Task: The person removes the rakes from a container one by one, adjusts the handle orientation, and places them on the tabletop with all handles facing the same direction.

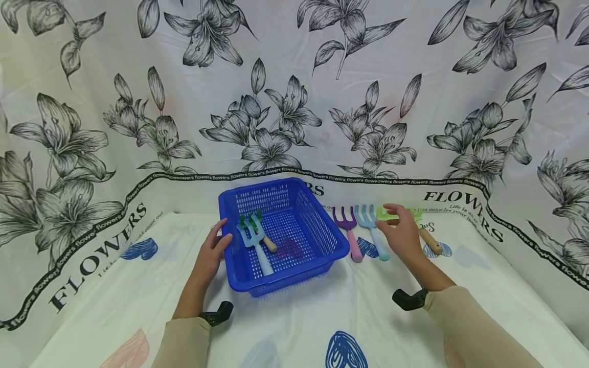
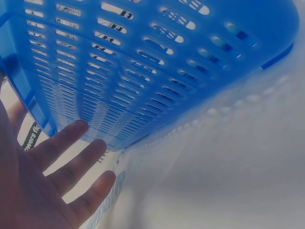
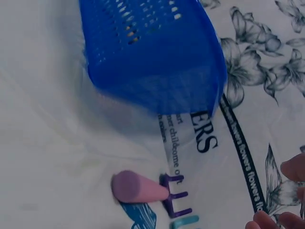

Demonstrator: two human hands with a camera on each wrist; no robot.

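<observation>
The blue plastic basket [image 1: 285, 273] holds a light blue hand fork [image 1: 262, 258] and a green hand fork with a wooden handle [image 1: 269, 244]. My left hand [image 1: 212, 250] is at its left rim, thumb and fingertip touching the edge; in the left wrist view the other fingers [image 2: 78, 167] spread out straight beside the slotted wall. Over on the right, my right hand [image 1: 402, 235] hovers above a light green fork head [image 1: 383, 213], thumb and forefinger apart. The hand covers part of the green tines. In the right wrist view only a few fingertips [image 3: 293, 167] show at the edge.
Right of the basket lie a purple fork with a pink handle [image 1: 353, 245] and a light blue fork [image 1: 375, 237]. A wooden handle [image 1: 430, 243] extends beyond my right hand. Behind, a flower-printed curtain [image 1: 322, 128] meets the patterned white cloth [image 1: 299, 327].
</observation>
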